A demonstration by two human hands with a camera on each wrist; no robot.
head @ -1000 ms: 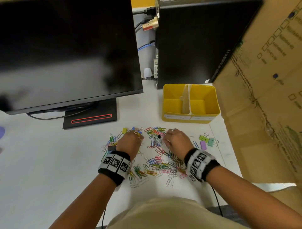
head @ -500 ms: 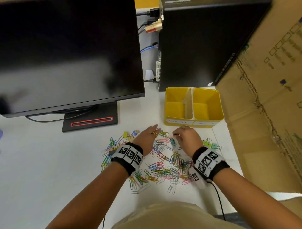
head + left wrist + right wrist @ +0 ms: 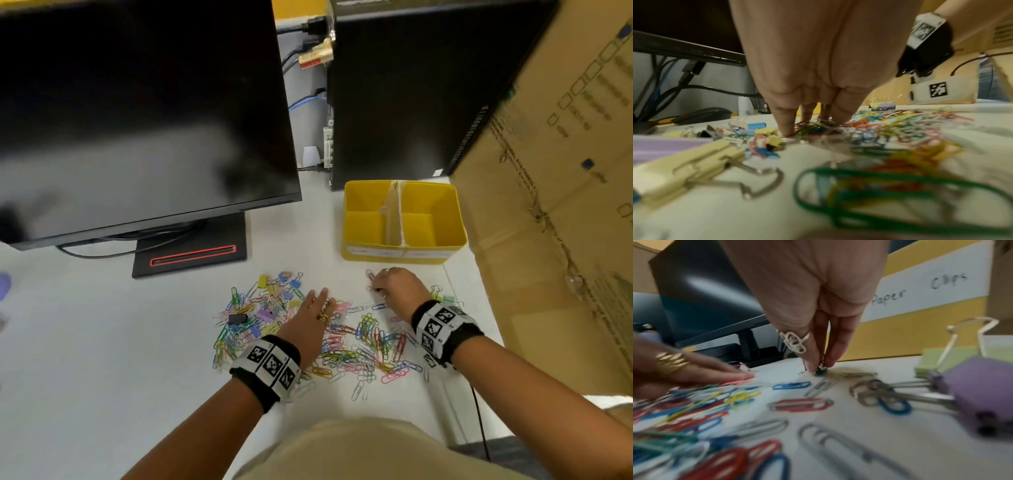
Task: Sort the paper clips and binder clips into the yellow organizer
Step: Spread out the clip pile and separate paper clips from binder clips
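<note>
White desk (image 3: 85, 342): bears monitor stand (image 3: 191, 251), black computer tower (image 3: 404, 92), yellow organizer (image 3: 404, 251) and cardboard box (image 3: 555, 205). Loose paper clips (image 3: 363, 346) and binder clips (image 3: 270, 301) scattered at front centre.

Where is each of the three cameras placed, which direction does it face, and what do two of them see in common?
Head: above the desk, looking forward and down at the clip pile and yellow organizer; both forearms, left hand, right hand show.
Left wrist: low over the desk, facing along the straight left fingers touching clips; the right wristband shows.
Right wrist: low, facing the fingers pinching a small clip; the left hand shows.
Shared: head and right wrist both see the organizer.
</note>
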